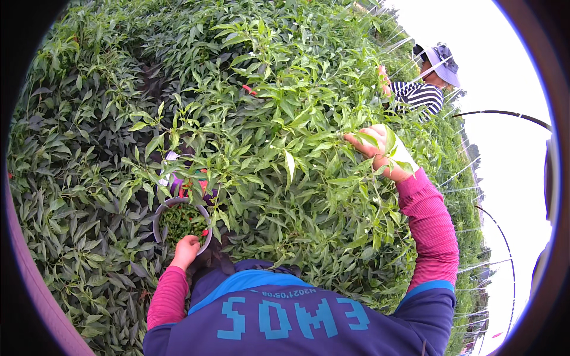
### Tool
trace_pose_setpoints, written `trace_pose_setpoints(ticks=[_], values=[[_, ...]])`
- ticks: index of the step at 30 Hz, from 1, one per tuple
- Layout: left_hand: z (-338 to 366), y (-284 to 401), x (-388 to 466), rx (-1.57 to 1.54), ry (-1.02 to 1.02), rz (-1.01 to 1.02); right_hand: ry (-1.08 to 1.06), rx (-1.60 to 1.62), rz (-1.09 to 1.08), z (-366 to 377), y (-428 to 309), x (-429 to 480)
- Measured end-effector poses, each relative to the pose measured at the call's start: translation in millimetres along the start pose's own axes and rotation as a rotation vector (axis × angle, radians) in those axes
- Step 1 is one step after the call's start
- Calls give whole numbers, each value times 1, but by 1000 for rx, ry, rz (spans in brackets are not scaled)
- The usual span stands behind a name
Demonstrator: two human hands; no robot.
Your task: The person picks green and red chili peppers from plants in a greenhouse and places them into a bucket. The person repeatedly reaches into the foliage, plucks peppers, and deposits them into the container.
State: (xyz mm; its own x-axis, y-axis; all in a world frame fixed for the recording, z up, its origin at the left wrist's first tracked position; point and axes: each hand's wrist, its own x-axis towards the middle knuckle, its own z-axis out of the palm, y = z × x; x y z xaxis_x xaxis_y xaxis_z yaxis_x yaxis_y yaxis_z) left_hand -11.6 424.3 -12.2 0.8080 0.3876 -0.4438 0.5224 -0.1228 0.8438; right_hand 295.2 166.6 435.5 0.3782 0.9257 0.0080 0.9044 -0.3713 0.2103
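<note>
My left hand is at the near rim of a round grey bucket, over green peppers with a few red ones among them. A red pepper lies just beside its fingers; whether the fingers hold anything cannot be told. My right hand reaches up into leafy pepper plants at the right, its fingers among the leaves and stems. Leaves cross in front of it and partly hide its grip. A red pepper shows in the foliage further up.
Behind the bucket, leaves partly cover a purple and white container with red peppers. A co-worker in a striped shirt and a brimmed hat stands among the plants at upper right. Pale strings and dark hoops run along the right.
</note>
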Motion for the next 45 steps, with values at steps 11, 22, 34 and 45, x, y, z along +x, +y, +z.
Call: trace_pose_setpoints(ticks=[11, 22, 34, 45], values=[[2, 1, -3, 34, -15, 13, 52, 666, 339, -1, -15, 11], [4, 1, -5, 0, -43, 15, 7, 50, 472, -9, 26, 4], [3, 8, -11, 74, -79, -42, 186, 321, 829, 155, 124, -26], [3, -3, -34, 34, -66, -85, 958, 1113, 1000, 150, 102, 21]])
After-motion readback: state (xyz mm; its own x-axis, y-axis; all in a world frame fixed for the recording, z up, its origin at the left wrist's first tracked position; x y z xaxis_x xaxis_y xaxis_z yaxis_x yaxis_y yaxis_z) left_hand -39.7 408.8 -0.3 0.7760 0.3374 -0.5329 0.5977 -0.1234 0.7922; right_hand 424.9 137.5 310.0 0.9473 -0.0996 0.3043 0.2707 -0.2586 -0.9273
